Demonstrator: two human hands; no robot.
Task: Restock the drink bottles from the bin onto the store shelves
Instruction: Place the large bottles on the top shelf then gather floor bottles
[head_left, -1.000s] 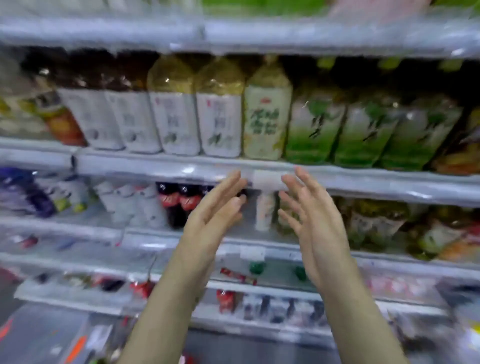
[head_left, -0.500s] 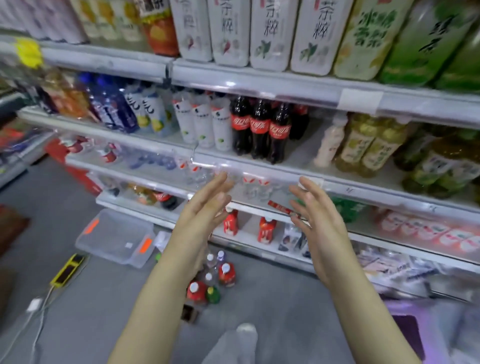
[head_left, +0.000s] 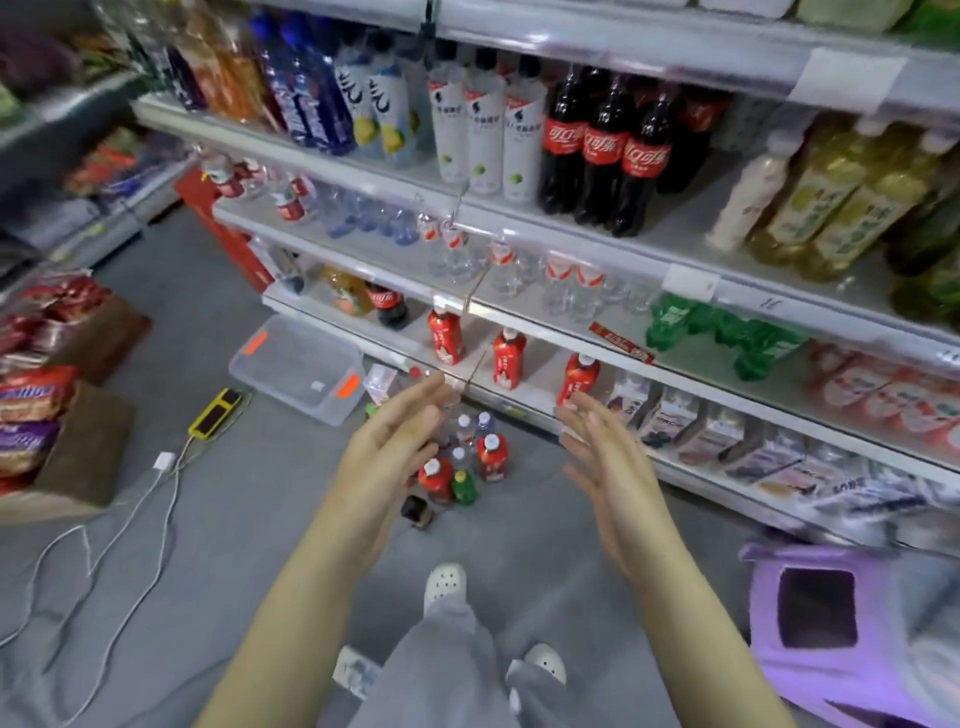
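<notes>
**Trainee:** Which step is in hand?

**Lead:** Pick-up, not yet begun. The left hand (head_left: 387, 441) and the right hand (head_left: 608, 457) are both empty. The fingers are straight and the palms face each other with a clear gap between them, above the drink bottles (head_left: 462, 465).

**Trainee:** Where is the stock?

**Lead:** A small cluster stands upright on the floor (head_left: 249, 525), near the foot of the store shelves (head_left: 675, 228). It holds red bottles with white caps, one green bottle and some clear ones. The clear bin (head_left: 298, 366) sits on the floor near the cluster, to its left (its contents cannot be read through the wall; it looks close to empty).

**Trainee:** What does the next move call for?

**Lead:** In my judgement:
1. Lower a hand and close it round one bottle body below the cap.
2. Lift straight up, because the neighbours stand touching and may topple.
3. Match the product. The red shelf bottles (head_left: 445, 338) stand spaced along a low tier, and the gaps between them are the likely slots.

**Trainee:** And the surface and the room?

**Lead:** The floor is grey and flat. A yellow power strip (head_left: 213, 413) and a white cable (head_left: 156, 483) lie left of the bin. A small dark object (head_left: 418, 512) rests just beside the cluster. Snack bags (head_left: 31, 395) are stacked at far left, and a purple item (head_left: 815, 613) sits at right. Step clear of the cable.
</notes>
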